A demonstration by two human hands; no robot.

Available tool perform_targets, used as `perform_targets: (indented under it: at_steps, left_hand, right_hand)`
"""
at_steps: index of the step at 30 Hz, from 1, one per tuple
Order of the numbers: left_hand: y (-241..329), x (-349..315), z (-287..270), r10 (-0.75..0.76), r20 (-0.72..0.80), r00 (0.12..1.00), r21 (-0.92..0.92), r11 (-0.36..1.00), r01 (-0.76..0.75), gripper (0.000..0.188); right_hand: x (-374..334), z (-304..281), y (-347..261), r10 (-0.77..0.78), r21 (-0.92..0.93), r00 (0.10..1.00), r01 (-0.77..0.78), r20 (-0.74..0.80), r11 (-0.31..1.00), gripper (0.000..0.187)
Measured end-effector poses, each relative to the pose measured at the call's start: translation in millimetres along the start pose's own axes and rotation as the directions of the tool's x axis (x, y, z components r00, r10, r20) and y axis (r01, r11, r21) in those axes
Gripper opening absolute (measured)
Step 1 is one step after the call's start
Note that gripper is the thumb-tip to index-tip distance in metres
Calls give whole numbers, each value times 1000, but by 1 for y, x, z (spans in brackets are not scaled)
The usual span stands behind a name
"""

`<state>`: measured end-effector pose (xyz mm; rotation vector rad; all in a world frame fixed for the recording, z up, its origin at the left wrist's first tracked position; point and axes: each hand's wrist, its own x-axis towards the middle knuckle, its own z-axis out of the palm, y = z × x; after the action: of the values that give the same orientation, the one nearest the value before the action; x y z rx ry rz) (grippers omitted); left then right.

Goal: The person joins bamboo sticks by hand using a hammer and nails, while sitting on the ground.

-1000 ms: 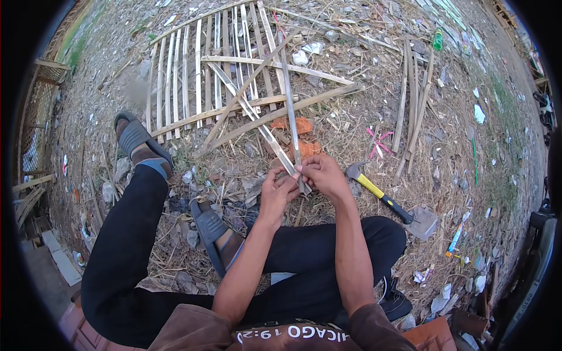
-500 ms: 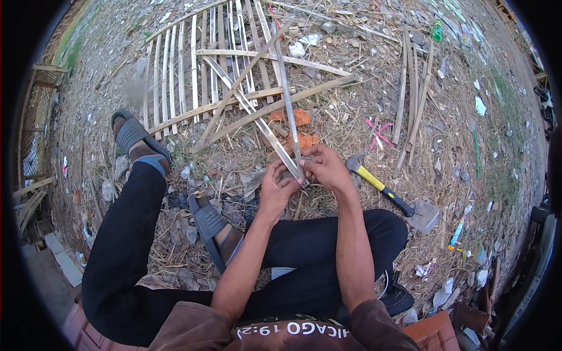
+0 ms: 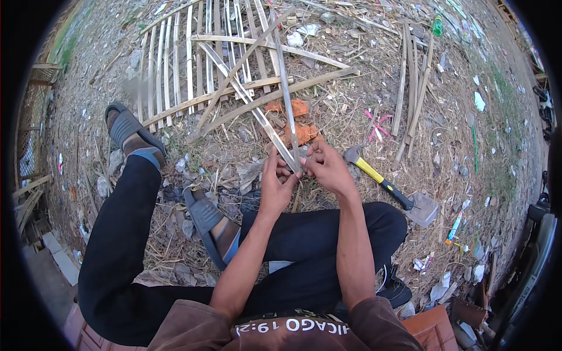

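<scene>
Two long, narrow wooden strips meet at their near ends between my hands, forming a V. My left hand (image 3: 277, 184) is closed round the near end of the left strip (image 3: 260, 119), thumb pressed by the joint. From the other side, my right hand (image 3: 328, 171) pinches close to the end of the right strip (image 3: 286, 93); whether a small nail is in those fingertips cannot be made out. Just right of my right hand lies a claw hammer (image 3: 370, 170) with a yellow and black handle. Its grip end lies beside a clear plastic packet (image 3: 422, 210).
A slatted wooden frame (image 3: 189, 64) and crossing strips lie ahead on the littered ground. More loose strips (image 3: 411, 99) lie at the far right, near a green bottle (image 3: 437, 25). Orange-red lumps (image 3: 303, 133) lie beyond my hands. My sandalled foot (image 3: 205, 215) rests at left.
The view has shifted slightly, so the ground things sit a little higher and further left. Both hands stay at the strips' joined ends, with small finger movements only.
</scene>
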<state>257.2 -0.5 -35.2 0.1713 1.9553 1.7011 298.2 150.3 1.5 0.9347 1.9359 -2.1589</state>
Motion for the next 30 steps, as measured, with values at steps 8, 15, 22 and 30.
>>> perform_targets:
  at_steps: [8, 15, 22, 30]
  left_hand:
    - [-3, 6, -12, 211, 186, 960, 289, 922, -259, 44]
    - [4, 7, -16, 211, 216, 953, 280, 922, -268, 38]
    - [4, 7, -17, 206, 220, 953, 264, 928, -262, 40]
    - [-1, 8, -15, 244, 194, 950, 276, 916, -292, 40]
  right_hand:
    - [2, 0, 10, -12, -18, 1000, 12, 17, 1000, 19]
    - [0, 0, 7, 1, -43, 1000, 0, 7, 999, 19]
    - [-1, 2, 5, -9, -41, 1000, 10, 12, 999, 18]
    - [-1, 3, 0, -2, -75, 1000, 3, 18, 997, 18]
